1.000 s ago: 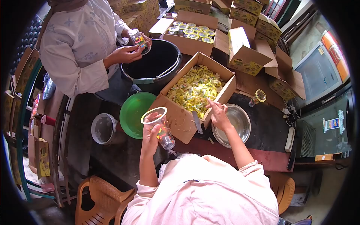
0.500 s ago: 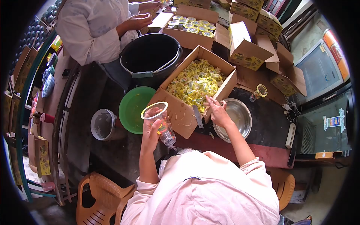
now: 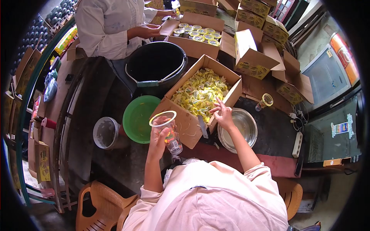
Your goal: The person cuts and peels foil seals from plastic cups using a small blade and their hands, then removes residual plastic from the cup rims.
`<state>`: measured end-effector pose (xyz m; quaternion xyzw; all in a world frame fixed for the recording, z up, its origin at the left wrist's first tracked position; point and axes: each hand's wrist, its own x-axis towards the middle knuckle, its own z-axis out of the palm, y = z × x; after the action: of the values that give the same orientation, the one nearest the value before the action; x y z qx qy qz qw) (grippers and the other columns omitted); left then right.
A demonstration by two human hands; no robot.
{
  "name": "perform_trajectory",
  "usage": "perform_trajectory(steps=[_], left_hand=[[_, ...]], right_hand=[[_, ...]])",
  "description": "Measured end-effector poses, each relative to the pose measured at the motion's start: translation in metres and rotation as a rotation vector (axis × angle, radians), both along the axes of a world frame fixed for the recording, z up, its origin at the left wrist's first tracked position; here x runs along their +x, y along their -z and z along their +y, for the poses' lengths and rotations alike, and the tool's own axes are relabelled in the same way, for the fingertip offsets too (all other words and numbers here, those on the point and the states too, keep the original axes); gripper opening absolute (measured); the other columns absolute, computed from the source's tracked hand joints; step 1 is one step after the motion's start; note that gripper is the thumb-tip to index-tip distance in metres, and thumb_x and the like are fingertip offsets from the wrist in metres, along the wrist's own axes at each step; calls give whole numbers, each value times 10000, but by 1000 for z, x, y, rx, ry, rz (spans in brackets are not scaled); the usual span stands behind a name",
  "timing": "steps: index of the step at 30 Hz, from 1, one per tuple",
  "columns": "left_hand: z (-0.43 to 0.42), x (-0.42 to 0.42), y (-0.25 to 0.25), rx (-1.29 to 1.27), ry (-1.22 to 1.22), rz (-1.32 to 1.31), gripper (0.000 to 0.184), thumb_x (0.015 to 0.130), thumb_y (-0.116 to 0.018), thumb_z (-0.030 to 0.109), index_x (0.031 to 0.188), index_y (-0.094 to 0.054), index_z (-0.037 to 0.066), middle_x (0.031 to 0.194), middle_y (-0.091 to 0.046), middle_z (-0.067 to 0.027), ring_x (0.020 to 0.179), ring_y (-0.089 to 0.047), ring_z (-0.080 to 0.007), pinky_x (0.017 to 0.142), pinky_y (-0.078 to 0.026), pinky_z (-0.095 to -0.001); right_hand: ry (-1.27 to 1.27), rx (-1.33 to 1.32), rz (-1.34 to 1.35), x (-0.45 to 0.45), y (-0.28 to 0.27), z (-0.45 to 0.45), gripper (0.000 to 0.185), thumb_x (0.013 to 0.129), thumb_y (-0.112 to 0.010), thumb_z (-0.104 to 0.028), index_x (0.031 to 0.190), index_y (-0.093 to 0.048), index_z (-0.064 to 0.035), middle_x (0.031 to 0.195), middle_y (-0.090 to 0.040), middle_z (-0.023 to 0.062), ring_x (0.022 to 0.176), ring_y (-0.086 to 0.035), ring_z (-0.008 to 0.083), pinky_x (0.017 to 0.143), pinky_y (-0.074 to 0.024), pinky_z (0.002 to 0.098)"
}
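Note:
A clear plastic cup (image 3: 172, 133) with a yellow rim and a printed side is held tilted in my left hand (image 3: 158, 139). Over the near right corner of an open carton full of small yellow packets (image 3: 200, 92), my right hand (image 3: 224, 116) has its fingers spread apart; nothing can be made out between them. A knife-like metal blade (image 3: 202, 126) lies at that carton's near edge. Just right of my right hand sits a round metal bowl (image 3: 252, 133).
A large black bucket (image 3: 147, 83), a green basin (image 3: 131, 119) and a white pail (image 3: 105, 133) stand left. A co-worker (image 3: 111, 30) is behind the bucket. A carton of lidded cups (image 3: 192, 47) is at the back; another cup (image 3: 264, 101) stands right.
The co-worker's hands have moved from above the black bucket toward the carton of lidded cups. My right hand's fingers have spread a little. My left hand still holds the cup.

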<state>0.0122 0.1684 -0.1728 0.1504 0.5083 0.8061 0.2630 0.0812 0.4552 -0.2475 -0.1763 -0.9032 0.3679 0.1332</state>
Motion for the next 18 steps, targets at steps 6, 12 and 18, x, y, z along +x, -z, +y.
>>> perform_trajectory(steps=[6,12,18], left_hand=[[1,-2,3,-12,-12,19,447,860,-536,216,1238,-352,65,1108,-524,-113,992,-540,-193,801,-506,-378],[-4,-2,-2,1,-44,6,458,859,-533,226,1248,-355,64,1114,-519,-118,985,-539,-191,798,-507,-384],[-3,-5,-3,16,-41,13,449,862,-532,225,1244,-361,61,1122,-515,-122,984,-536,-192,796,-509,-381]], right_hand=[[20,249,-164,-29,-18,5,861,657,-623,-227,1401,-217,-74,981,-643,-32,1101,-499,182,1002,-178,493],[24,139,-139,-40,13,24,807,660,-549,-138,1399,-231,-75,917,-674,-46,1121,-502,154,985,-171,458],[-43,188,-227,-32,-8,20,836,646,-700,-289,1362,-322,-79,866,-676,-45,1111,-507,165,986,-152,532]])
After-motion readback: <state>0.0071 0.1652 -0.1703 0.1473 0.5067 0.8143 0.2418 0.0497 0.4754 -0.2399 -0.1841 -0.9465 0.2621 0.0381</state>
